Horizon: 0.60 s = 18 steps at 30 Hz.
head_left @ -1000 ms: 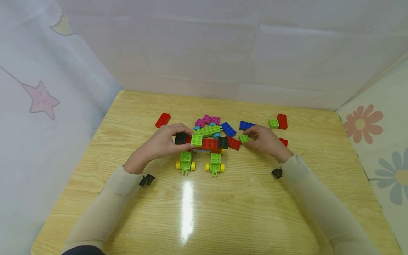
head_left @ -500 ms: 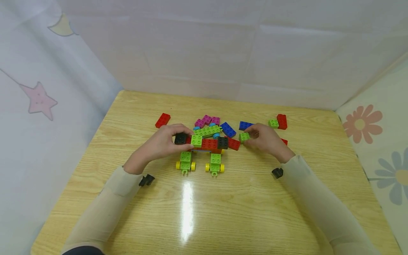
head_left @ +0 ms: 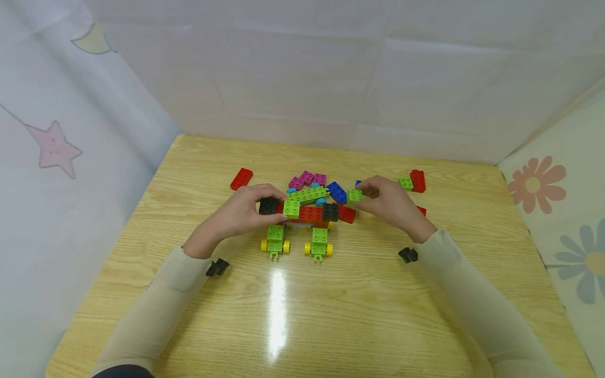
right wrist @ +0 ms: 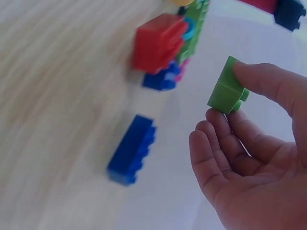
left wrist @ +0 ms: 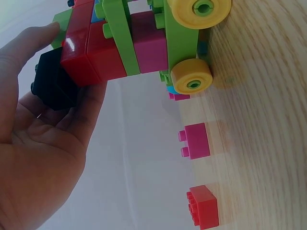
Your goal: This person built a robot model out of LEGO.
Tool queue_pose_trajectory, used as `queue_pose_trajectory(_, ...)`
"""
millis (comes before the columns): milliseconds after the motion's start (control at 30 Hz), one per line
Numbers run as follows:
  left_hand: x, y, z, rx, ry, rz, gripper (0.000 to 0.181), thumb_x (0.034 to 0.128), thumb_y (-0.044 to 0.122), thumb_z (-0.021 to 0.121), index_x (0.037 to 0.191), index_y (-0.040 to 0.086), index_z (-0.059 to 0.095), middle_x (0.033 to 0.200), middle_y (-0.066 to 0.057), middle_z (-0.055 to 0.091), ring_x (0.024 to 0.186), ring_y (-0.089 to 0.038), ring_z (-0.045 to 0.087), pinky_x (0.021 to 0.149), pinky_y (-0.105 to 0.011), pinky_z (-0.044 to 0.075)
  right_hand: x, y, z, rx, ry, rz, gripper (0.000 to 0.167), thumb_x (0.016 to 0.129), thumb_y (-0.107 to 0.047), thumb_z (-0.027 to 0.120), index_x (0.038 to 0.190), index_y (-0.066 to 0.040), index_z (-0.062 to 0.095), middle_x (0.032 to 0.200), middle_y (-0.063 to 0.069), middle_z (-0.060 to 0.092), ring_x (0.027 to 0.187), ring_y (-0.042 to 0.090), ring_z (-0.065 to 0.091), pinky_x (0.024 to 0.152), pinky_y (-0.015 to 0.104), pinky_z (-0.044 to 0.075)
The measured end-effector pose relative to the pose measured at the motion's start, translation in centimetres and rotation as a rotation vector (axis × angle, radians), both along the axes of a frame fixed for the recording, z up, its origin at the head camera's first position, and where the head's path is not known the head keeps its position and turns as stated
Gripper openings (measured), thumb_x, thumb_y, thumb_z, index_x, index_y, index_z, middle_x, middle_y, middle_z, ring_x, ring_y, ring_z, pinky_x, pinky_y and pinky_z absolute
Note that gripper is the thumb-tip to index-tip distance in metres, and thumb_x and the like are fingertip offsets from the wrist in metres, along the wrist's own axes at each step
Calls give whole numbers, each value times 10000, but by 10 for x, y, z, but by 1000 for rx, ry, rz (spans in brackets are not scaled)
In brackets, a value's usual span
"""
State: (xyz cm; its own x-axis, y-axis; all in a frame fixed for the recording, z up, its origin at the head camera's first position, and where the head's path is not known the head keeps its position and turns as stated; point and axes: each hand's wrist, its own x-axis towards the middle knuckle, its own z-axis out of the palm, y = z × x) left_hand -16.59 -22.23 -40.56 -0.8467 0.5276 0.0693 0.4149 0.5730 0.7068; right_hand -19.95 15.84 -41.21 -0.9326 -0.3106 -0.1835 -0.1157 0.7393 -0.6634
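Note:
My left hand (head_left: pixel 241 211) grips the left end of a built model, thumb and fingers around its red bricks (left wrist: pixel 96 52) and by a black brick (left wrist: pixel 55 79). The model stands on green wheeled bases with yellow wheels (left wrist: pixel 192 76). On top are a green brick (head_left: pixel 291 209) and, at the right end, another black brick (head_left: pixel 330 212). Between thumb and fingers my right hand (head_left: pixel 389 207) pinches a small green brick (right wrist: pixel 226 88), raised above the table to the right of the model.
Behind the model lie a green wheeled base (head_left: pixel 307 195), pink bricks (head_left: pixel 307 177) and a blue brick (head_left: pixel 337 192). Red bricks (head_left: pixel 241 178) (head_left: pixel 418 180) lie at left and right. Black pieces (head_left: pixel 217 267) (head_left: pixel 408 255) rest nearer the front of the table (head_left: pixel 354 315).
My right hand has lifted the small green brick and moved it slightly left, towards the model. The left hand has kept its hold, with almost no movement.

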Motion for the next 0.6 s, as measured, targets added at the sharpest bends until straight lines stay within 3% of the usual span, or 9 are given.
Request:
queue_pose_trajectory(200, -1, 0, -2, -7, 9, -5, 390, 979, 270, 894, 1321, 123, 779, 1310, -58, 796, 1068, -234, 714, 946, -448, 632, 8, -16, 18, -5, 39, 29, 494, 1033, -360, 824, 1453, -129, 703, 1436, 98, 709, 1301, 345, 691, 1157, 595, 563)
queue_pose_trajectory(600, 0, 0, -1, 19, -2, -14, 370, 981, 239, 890, 1309, 108, 778, 1307, -84, 795, 1052, -250, 716, 921, -486, 645, 17, -47, 39, -45, 123, 111, 456, 1036, -335, 832, 1420, -113, 729, 1365, 86, 719, 1251, 363, 690, 1108, 555, 580)
